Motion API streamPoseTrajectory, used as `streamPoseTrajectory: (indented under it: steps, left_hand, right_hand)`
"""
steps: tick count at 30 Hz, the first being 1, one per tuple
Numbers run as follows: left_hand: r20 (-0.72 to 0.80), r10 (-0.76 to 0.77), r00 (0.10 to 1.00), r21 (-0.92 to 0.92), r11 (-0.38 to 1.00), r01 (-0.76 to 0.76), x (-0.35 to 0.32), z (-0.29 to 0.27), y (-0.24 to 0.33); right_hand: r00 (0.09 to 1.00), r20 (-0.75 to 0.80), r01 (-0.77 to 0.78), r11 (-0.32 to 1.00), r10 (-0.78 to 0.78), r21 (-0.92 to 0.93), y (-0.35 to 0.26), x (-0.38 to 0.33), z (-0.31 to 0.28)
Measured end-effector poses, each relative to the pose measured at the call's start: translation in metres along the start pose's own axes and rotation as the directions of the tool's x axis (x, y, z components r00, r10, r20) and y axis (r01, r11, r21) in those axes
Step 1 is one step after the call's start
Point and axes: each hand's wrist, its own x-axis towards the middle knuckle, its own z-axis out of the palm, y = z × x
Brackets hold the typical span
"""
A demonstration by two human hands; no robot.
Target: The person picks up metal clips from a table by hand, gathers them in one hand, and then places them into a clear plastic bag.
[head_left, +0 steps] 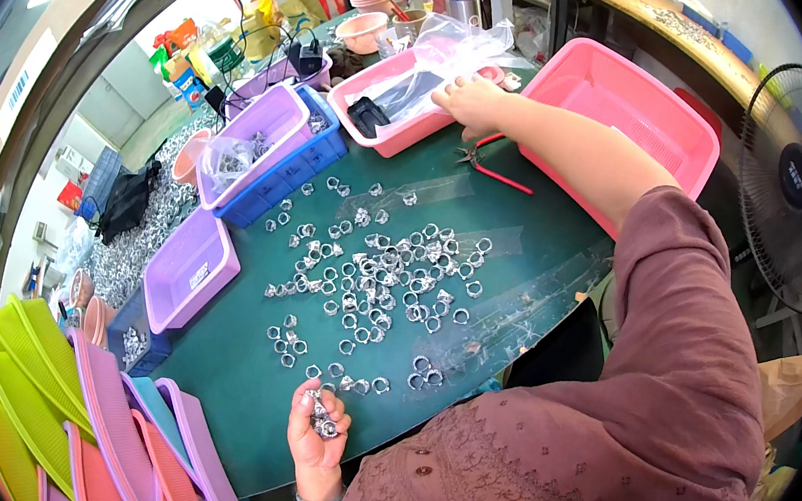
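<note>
My left hand [320, 444], at the front edge of the green table, is closed around a few silver rings [323, 427]. A large loose spread of similar silver rings [383, 278] lies on the tabletop beyond it. At the far side my right hand [474, 105] reaches over the right end of a pink basket [404, 138]. Its fingers are bent beside a clear plastic bag [444, 50]; whatever they grip is hidden. Red-handled pliers [503, 177] lie on the table just below the right forearm.
A larger pink basket [579, 78] stands at the far right. Purple baskets [191, 271] and a blue basket [324, 148] line the left side, with stacked coloured baskets [110, 415] at the near left. A fan [797, 177] stands at the right. Clear tape strips [514, 298] cross the tabletop.
</note>
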Motion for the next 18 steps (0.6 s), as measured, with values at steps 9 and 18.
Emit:
streamPoseTrajectory:
  steps: [9, 18]
  left_hand:
    - [0.004, 0.018, 1.000, 0.009, 1.000, -0.018, -0.007, -0.008, 0.002]
    - [-0.009, 0.028, 1.000, 0.035, 0.999, -0.028, -0.009, -0.009, 0.001]
  right_hand:
    - [0.980, 0.028, -0.199, 0.971, 0.197, 0.132, 0.007, 0.011, 0.004]
    - [0.942, -0.204, -0.244, 0.961, 0.268, 0.134, 0.001, 0.023, -0.005]
